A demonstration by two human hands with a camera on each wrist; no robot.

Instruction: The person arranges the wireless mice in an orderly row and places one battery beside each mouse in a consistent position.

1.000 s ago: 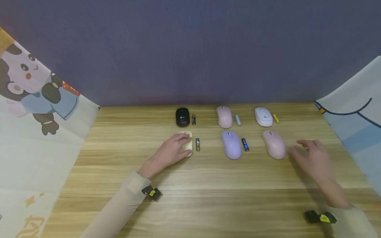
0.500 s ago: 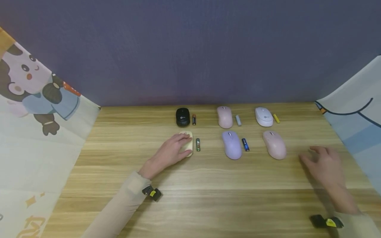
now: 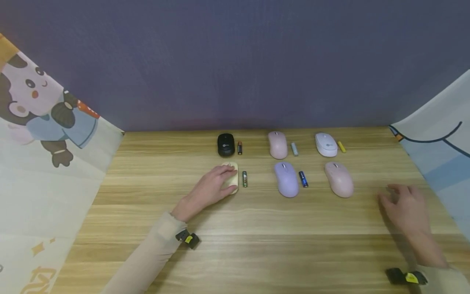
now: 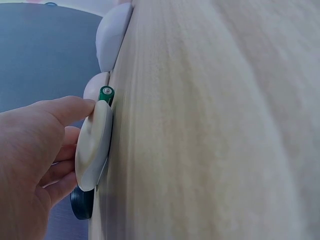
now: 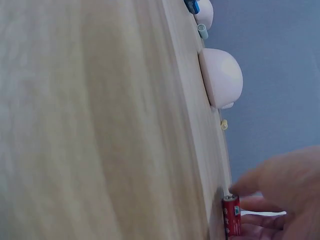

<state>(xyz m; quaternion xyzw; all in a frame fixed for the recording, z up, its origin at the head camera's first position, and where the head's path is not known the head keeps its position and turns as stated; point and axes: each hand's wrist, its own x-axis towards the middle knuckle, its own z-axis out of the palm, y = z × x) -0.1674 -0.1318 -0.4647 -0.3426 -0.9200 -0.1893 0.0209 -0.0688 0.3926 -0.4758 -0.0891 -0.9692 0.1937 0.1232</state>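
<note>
A cream computer mouse (image 3: 232,179) lies on the wooden table, partly covered by my left hand (image 3: 209,188). In the left wrist view, the thumb is at one edge of this mouse and the fingers curl round the other. A green battery (image 3: 244,179) lies just right of it. My right hand (image 3: 407,210) is low over the table, right of a pink mouse (image 3: 339,179). Close to the tabletop it holds a red battery (image 5: 231,217) between thumb and fingers, as the right wrist view shows; the hand hides this battery in the head view.
Behind are a black mouse (image 3: 225,145), another pink mouse (image 3: 278,145) and a white mouse (image 3: 326,145), each with a battery beside it. A purple mouse (image 3: 286,179) and a blue battery (image 3: 303,179) lie mid-table. A dark wall (image 3: 235,65) stands behind.
My right hand has moved right and a little nearer to me, away from the front pink mouse. The left hand stays on the cream mouse.
</note>
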